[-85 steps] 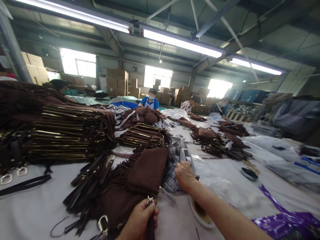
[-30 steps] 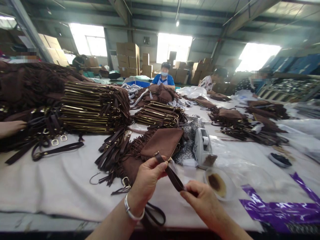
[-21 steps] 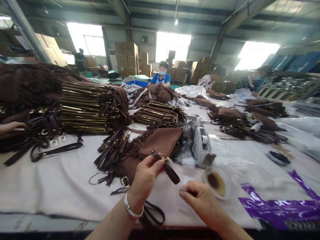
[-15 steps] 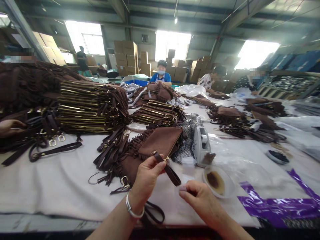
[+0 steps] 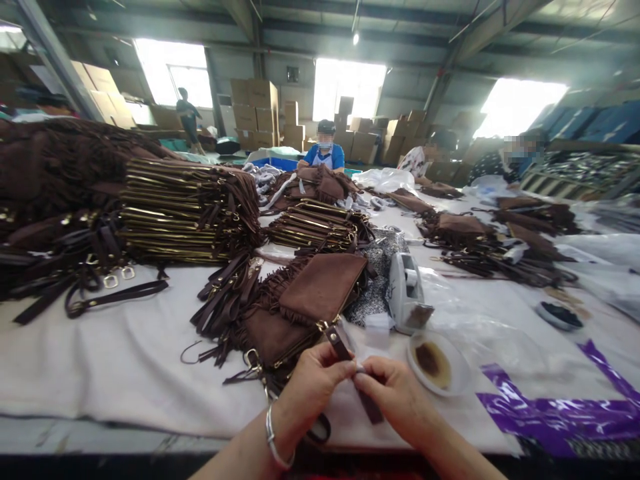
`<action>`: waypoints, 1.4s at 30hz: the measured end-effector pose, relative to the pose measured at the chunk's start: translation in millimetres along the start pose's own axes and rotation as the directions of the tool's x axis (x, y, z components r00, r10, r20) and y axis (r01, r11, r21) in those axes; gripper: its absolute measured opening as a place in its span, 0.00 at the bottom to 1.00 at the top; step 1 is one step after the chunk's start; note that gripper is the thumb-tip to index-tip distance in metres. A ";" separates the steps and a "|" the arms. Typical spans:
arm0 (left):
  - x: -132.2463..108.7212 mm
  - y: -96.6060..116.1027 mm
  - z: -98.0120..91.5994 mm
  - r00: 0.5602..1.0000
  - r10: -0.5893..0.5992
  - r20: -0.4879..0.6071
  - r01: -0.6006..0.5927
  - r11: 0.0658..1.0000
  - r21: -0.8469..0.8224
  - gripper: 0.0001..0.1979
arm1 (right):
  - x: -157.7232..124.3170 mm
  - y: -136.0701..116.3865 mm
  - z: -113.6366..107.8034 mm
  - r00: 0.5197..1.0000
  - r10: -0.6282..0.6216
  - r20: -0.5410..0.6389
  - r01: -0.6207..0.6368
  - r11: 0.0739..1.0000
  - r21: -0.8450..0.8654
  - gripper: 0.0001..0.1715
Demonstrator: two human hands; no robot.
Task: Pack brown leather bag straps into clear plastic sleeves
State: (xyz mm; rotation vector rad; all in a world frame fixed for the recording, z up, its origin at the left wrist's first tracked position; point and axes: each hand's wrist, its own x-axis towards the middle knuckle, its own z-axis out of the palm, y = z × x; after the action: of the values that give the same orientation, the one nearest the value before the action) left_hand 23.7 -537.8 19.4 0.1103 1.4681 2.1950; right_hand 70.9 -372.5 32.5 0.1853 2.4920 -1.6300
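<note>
A dark brown leather wrist strap [image 5: 339,341] with a round metal stud crosses in front of me, near a brown fringed pouch [image 5: 324,287]. My left hand [image 5: 315,380], with a silver bangle at the wrist, is closed on the strap between thumb and fingers. Fingertips touching the left thumb, my right hand [image 5: 393,393] pinches the same strap from the other side. Something small and pale shows between the fingertips; I cannot make out what it is. The strap's looped end hangs below the fingers. Another brown pouch [image 5: 273,333] lies partly under the first.
Stacked gold-zippered pouches [image 5: 185,213] stand at left, with loose straps [image 5: 225,287] nearby. A white tape dispenser [image 5: 404,293] stands ahead, a round dish [image 5: 433,363] right of my hands. Purple plastic [image 5: 560,413] lies at right. A masked person [image 5: 325,153] sits across the table.
My right hand has moved left to meet my left hand at the strap. My left hand has shifted slightly right and down. The other person's hand at the left edge has gone from view.
</note>
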 end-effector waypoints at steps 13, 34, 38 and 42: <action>31.7 -2.6 5.2 0.905 -0.332 -0.268 0.158 0.845 -0.511 0.05 | -21.2 10.3 -7.2 0.964 0.189 0.187 -0.178 0.981 -0.070 0.22; 29.0 -23.4 0.5 0.960 0.079 -0.270 -0.088 0.996 -0.022 0.15 | 51.6 -15.4 13.5 0.993 0.051 -0.102 -0.051 0.999 0.001 0.27; 22.3 -17.3 -10.6 0.946 0.126 -0.298 -0.109 0.991 0.071 0.11 | 60.0 -16.7 17.7 0.995 0.023 -0.100 -0.022 1.000 0.013 0.27; 12.7 -5.7 -12.9 0.901 0.321 -0.292 -0.242 0.931 0.274 0.10 | 64.2 -14.3 21.6 0.997 -0.005 -0.075 0.001 0.998 -0.056 0.27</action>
State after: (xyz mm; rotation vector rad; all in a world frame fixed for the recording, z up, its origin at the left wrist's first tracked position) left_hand 10.3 -541.4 6.4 0.0327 2.0095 2.3452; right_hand 6.6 -396.9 24.0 0.2405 2.5917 -1.5803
